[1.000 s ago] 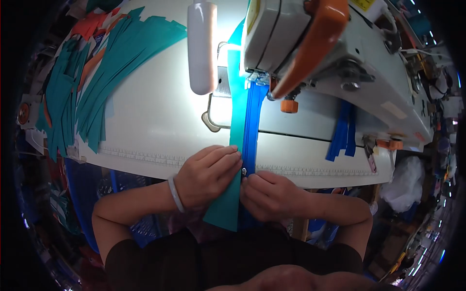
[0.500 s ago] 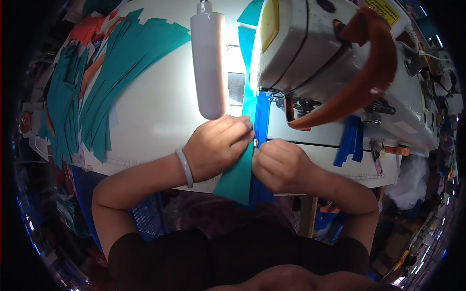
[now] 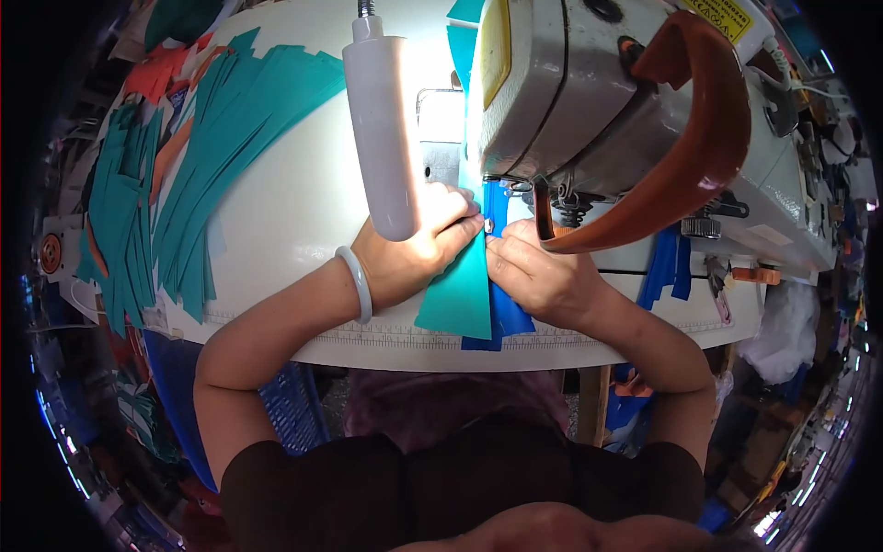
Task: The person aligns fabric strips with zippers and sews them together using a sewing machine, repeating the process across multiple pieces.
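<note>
A green fabric strip (image 3: 460,299) runs lengthwise under the head of a white sewing machine (image 3: 538,92), overlapping the left side of a blue zipper tape (image 3: 508,317). My left hand (image 3: 395,262) is closed, its fingertips pinching the green strip's edge just in front of the needle area. Opposite it, my right hand (image 3: 549,279) grips the blue zipper tape with curled fingers. Between the two hands shows a small metal zipper slider (image 3: 488,224). The presser foot and needle are mostly hidden by the machine head.
A white lamp (image 3: 382,138) hangs close above my left hand. Green strips (image 3: 244,138) lie piled at the left. An orange-brown strap-like loop (image 3: 694,138) juts from the machine. Blue strips (image 3: 666,267) and small snips (image 3: 720,293) lie at right. A ruler scale (image 3: 386,337) follows the table edge.
Both hands have moved away from my body toward the machine, carrying the green strip and blue zipper tape farther under it. The slider has travelled with them. The camera view has shifted slightly.
</note>
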### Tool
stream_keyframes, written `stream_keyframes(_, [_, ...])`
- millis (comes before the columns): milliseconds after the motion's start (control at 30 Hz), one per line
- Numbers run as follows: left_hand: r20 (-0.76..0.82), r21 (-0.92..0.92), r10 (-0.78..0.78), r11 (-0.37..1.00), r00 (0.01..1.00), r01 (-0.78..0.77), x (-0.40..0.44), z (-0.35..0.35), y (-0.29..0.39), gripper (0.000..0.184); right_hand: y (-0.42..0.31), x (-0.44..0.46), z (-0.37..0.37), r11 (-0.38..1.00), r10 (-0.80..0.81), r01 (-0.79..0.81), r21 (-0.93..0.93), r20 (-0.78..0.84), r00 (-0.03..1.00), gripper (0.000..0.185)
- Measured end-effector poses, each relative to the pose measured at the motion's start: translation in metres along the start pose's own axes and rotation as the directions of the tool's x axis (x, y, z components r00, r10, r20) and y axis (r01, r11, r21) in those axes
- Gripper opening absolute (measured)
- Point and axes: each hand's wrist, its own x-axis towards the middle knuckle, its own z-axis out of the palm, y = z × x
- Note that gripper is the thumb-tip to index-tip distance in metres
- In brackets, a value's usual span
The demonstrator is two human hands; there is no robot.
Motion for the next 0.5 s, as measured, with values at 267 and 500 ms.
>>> stream_keyframes(267, [-0.026,0.132,0.075,0.989,0.997,-0.071,0.008,-0.004,0.000,0.019,0.005,-0.005,-0.007,0.992,0.049,-0.037,-0.117,0.103,0.994,0.007])
stream_keyframes(500, [0.056,-0.077,0.113,0.991,0.992,-0.108,-0.006,-0.012,-0.018,0.022,-0.027,-0.020,-0.024,0.999,0.051,-0.053,0.001,0.193,0.980,0.015])
